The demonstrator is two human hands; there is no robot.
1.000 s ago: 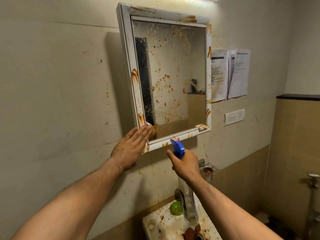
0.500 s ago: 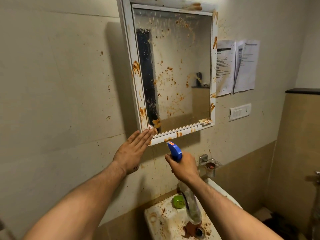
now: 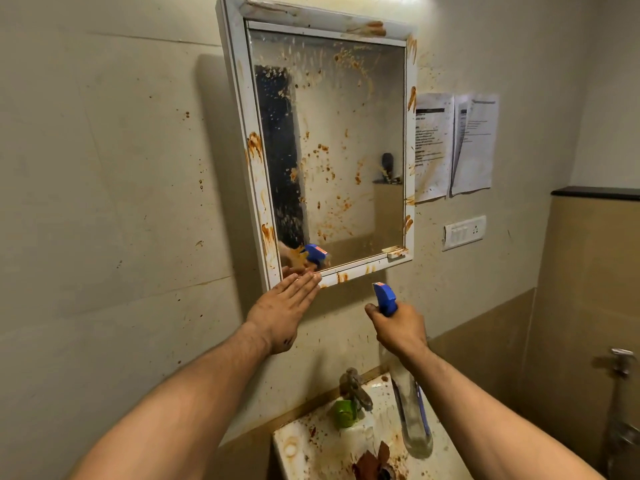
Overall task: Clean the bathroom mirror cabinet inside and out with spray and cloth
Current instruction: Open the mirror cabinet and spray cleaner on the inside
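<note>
- Nearest to us, both bare forearms rise from the bottom edge towards the wall.
- Our right hand (image 3: 398, 327) is closed around the neck of the spray bottle (image 3: 408, 403), fingers wrapped tight just under the blue trigger head (image 3: 383, 296).
- The bottle's long axis runs nearly vertical: clear body hanging below the fist over the basin, blue head on top. The nozzle points up and to the left, at the lower edge of the mirror.
- Our left hand (image 3: 282, 306) is flat and holds nothing, fingers straight and pressed side by side. The fingertips (image 3: 310, 277) touch the lower left corner of the mirror cabinet (image 3: 239, 109).
- Below the hands sits a white washbasin (image 3: 294, 448), streaked with brown-orange smears. A tap (image 3: 355, 384) stands at its back edge, with a small green object (image 3: 344, 412) just beside it; what the object is, we cannot tell.
- The cabinet hangs on the wall above the basin, its long axis upright, door shut. White frame carries orange smears on the left rail, bottom rail and top right corner.
- The mirror (image 3: 346, 150) is spotted with orange splatter and fine droplets. It reflects the blue trigger head and fingers at bottom left.
- Further right on the wall: two printed sheets (image 3: 453, 147) just beside the cabinet, and a white switch plate (image 3: 464, 232) below them.
</note>
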